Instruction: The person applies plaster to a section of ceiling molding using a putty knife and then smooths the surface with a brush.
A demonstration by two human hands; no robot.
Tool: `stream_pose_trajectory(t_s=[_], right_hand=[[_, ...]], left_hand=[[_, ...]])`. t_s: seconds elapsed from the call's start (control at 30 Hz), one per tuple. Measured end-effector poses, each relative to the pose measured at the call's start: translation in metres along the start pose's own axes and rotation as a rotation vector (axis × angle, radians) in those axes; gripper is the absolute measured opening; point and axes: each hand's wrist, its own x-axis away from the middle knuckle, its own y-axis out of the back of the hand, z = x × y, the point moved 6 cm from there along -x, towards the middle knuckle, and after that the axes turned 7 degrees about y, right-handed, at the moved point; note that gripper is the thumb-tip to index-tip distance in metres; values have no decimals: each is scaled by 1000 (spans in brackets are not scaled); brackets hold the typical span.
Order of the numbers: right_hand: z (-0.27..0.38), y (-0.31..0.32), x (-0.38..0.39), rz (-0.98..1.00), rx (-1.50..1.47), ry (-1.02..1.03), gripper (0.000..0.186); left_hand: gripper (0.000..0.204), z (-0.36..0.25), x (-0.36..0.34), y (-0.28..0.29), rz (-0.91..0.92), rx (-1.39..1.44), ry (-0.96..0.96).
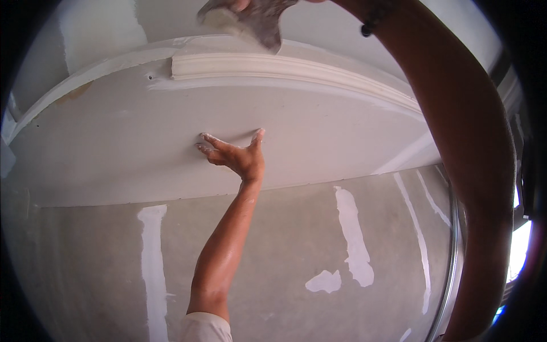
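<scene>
My left hand (pixel 233 151) has its fingers spread against the pale panel (pixel 319 119), with white residue on the fingertips. My right arm (pixel 467 142) reaches up along the right side, a dark bracelet at the wrist. At the top edge my right hand (pixel 310 2) grips a putty knife (pixel 253 24) smeared with plaster; the blade is blurred and most of that hand is out of frame. Below the blade runs a white cornice moulding (pixel 228 68), beside a narrow curved ledge (pixel 80 82).
Beneath the panel, the grey surface (pixel 268 239) carries several white plaster strips (pixel 154 256). More plastered board (pixel 97 34) shows at the upper left. A metal rail (pixel 453 251) stands at the right, near a bright opening (pixel 518 251).
</scene>
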Motion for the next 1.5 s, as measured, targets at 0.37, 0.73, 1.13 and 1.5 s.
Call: stream_pose_trajectory(t_s=[0.37,0.73,1.13,1.5], right_hand=[[-21,-97,30,-415,255,121,30],[-139,-41,-22,76,778,116,20],[2,-16,-58,-37,220,17,34],[23,-4,-15,-262,-87,139,33]], left_hand=[[137,3,-3,5,29,-16,66],[135,-10,6,-1,-2,1,-17],[134,-9,1,6,-17,12,-7],[135,-2,-3,6,-48,5,-53]])
